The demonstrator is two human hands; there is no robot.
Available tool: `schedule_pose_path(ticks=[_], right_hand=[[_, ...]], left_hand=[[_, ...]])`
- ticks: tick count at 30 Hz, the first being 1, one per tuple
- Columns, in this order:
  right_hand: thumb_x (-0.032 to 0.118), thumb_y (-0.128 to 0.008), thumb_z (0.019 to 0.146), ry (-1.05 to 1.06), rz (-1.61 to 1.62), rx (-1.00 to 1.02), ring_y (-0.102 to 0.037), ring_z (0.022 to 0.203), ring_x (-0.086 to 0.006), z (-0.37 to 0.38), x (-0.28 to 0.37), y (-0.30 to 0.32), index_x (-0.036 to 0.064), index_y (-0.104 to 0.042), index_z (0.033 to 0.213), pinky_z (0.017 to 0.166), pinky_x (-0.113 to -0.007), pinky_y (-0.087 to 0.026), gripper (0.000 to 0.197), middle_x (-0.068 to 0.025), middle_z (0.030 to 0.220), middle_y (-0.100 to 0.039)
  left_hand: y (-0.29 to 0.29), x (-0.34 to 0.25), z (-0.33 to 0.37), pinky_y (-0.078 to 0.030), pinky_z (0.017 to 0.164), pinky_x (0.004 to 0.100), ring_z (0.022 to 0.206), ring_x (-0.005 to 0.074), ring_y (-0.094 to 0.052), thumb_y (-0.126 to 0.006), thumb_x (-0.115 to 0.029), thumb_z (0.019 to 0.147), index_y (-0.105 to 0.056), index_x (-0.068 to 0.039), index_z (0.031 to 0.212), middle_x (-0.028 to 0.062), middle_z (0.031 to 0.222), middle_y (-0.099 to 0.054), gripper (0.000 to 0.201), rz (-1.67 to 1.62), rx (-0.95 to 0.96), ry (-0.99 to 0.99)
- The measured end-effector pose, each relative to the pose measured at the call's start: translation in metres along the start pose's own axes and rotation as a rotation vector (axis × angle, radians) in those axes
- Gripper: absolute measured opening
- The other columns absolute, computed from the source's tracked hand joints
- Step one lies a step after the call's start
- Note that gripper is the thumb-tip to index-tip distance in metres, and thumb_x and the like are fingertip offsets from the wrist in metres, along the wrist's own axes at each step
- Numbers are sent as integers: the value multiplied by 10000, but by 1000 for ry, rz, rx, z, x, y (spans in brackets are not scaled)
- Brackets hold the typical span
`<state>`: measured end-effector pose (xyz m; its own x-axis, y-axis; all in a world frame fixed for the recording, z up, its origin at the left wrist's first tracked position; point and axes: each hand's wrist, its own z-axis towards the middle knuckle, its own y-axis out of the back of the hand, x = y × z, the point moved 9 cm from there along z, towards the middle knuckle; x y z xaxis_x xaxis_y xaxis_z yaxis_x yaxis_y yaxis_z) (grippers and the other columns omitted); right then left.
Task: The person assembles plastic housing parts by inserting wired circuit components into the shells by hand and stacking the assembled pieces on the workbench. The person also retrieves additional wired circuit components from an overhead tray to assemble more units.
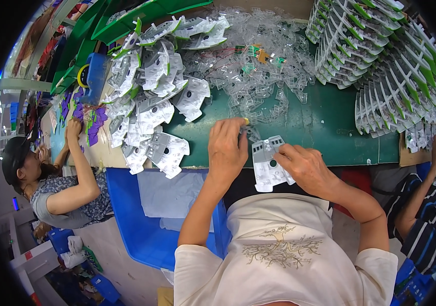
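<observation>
My right hand (302, 168) grips a white plastic shell (268, 172) with a grey slotted top, holding it at the table's front edge. A dark round hole shows in the shell beside my fingertips. To its left, my left hand (226, 146) is curled with its fingertips together at the near end of the clear plastic pieces (252, 133). A small yellow bit (246, 121) shows at those fingertips. What the fingers pinch, if anything, is too small to make out.
White-and-green shells (162, 66) are heaped at left, with a blue tape dispenser (94, 76) beyond. Small green boards (251, 51) lie on the clear pieces. Nested shells (396, 102) rise at right. A blue bin (126, 224) sits below the table (330, 122). Co-workers are at both sides.
</observation>
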<state>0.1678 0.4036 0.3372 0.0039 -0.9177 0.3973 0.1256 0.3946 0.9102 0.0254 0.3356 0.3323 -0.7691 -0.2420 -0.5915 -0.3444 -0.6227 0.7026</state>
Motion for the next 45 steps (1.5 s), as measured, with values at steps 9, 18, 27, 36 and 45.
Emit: schedule_pose_path(ticks=[9,18,27,36,45], right_hand=[[-23,-642,739,-73,-5,-16,-645,799,-248,-8,0,1,6,-654,1047,617,-374,-535,310,-94,990,-595],[-29,-667,719,-10,6,-81,-630,736,-229,-4,-2,8,2,-657,974,584,-354,-538,257,-91,937,-576],[-11,-671,734,15,-8,-80,-629,730,-221,-4,-3,8,7,-657,920,574,-357,-532,187,-79,919,-572],[15,-662,735,95,-23,-131,-634,740,-217,-2,-2,5,13,-647,934,569,-341,-528,200,-66,920,-596],[30,-677,794,-69,175,-184,-649,722,-270,-3,-23,8,23,-624,956,584,-379,-518,170,-94,910,-587]], left_hand=[[-4,-12,-19,-488,684,411,821,315,-607,-739,-66,834,-632,16,1011,141,895,-625,222,65,31,64],[-3,-27,-28,-493,781,429,906,353,-602,-666,51,810,-619,16,1030,166,1013,-633,228,17,137,-61],[-7,-24,-30,-488,867,419,988,333,-603,-623,68,822,-608,24,1094,156,1085,-634,276,-16,202,-78],[-12,-58,-47,-527,832,395,968,302,-642,-675,67,711,-674,30,1035,135,1057,-636,327,-32,230,-353],[-24,-59,-40,-503,811,389,966,274,-642,-768,-50,751,-679,17,1007,105,994,-653,279,-13,280,-379]])
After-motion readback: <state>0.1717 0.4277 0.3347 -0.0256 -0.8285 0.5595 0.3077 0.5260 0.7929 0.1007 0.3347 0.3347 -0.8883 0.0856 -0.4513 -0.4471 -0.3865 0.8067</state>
